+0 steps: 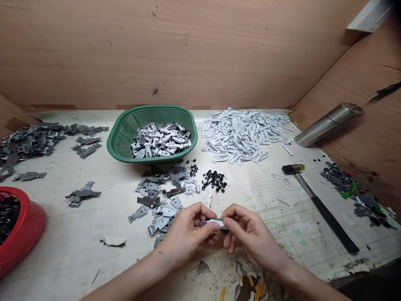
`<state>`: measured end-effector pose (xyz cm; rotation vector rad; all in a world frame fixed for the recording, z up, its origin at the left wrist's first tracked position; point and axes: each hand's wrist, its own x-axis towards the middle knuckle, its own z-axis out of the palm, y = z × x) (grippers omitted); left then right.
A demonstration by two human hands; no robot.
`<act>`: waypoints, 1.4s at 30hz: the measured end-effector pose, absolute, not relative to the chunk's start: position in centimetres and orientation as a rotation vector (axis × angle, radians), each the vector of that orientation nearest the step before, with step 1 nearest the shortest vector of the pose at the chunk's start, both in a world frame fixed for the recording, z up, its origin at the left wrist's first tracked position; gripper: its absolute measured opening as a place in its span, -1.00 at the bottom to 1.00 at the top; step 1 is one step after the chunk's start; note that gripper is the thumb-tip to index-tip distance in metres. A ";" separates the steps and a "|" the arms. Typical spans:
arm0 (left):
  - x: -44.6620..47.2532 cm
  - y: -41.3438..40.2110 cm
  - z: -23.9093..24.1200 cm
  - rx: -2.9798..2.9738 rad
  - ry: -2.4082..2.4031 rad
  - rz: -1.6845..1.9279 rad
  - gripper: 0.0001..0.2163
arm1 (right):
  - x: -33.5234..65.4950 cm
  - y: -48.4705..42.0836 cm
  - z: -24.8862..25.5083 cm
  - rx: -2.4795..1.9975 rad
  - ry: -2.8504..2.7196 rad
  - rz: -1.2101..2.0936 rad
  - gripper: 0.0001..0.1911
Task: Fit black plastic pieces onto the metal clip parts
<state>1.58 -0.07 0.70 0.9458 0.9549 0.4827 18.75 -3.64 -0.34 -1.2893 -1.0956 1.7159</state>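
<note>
My left hand [188,232] and my right hand [247,232] meet near the table's front edge, both pinching one small grey metal clip [214,223] between thumbs and fingers. A tiny black piece sits on the clip, partly hidden by my fingers. Just beyond my hands lie a loose cluster of grey metal clips [163,196] and a small heap of black beads [214,180].
A green basket [120,140] holds finished clips. White plastic strips [242,133] are piled at the back right. Dark metal plates [31,142] lie at the left, a red bowl [26,232] at the left edge. A hammer [319,205] and steel flask [327,124] lie right.
</note>
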 end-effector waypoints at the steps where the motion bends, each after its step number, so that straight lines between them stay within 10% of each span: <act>1: 1.6 -0.1 0.7 0.945 0.953 0.482 -0.76 | 18.8 -3.7 -0.4 -1.282 -1.093 1.723 -0.69; 42: 0.9 0.6 1.3 1.129 0.947 0.207 -0.73 | 19.5 -3.3 -2.9 -1.041 -0.719 1.985 -0.71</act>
